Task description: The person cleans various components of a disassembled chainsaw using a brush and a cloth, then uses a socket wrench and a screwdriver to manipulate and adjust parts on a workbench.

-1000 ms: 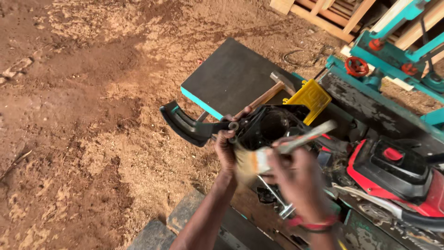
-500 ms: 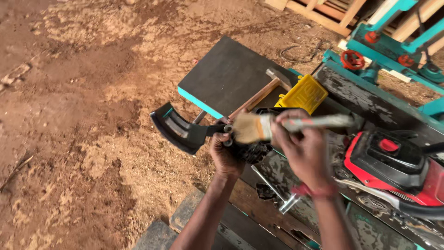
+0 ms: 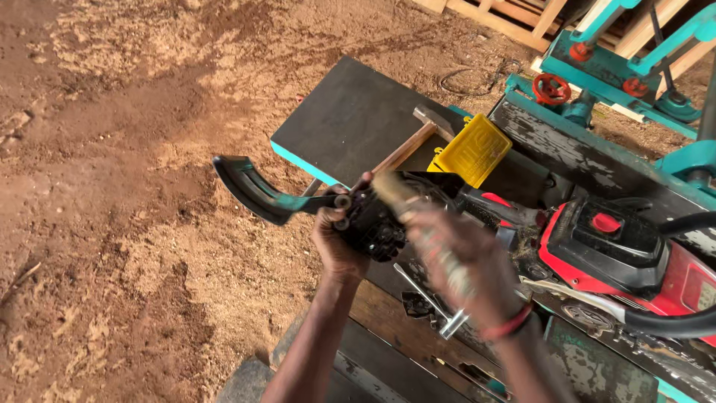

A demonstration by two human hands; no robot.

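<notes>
From the head camera we look down on our two hands over a worn, dark workbench (image 3: 574,160) with peeling paint and teal edges. Our left hand (image 3: 337,242) is wrapped tightly around a black, grimy chainsaw cover part (image 3: 377,220) and holds it up off the bench; a curved black plastic hand guard (image 3: 253,190) juts from it to the left, out over the sawdust-strewn earth floor (image 3: 112,186). Our right hand (image 3: 462,265) is blurred with motion, its fingers closed on the handle of a pale-bristled paintbrush (image 3: 399,192) whose bristles meet the top of the black part. We judge that the step in hand is brushing dirt out of this cover — and the next stroke calls for a steady left hand, turning the part so that the bristles reach its recesses.

Just beside our right hand lies the red-and-black chainsaw body (image 3: 619,250), resting on the bench. Behind the black part sit a wooden-handled hammer (image 3: 418,134) and a square, ribbed yellow plastic piece (image 3: 473,149), both near each other. A metal T-shaped wrench (image 3: 432,306) lies below our right hand. We make out no readable label anywhere — only red round knobs on teal machinery (image 3: 552,88) at the upper right.
</notes>
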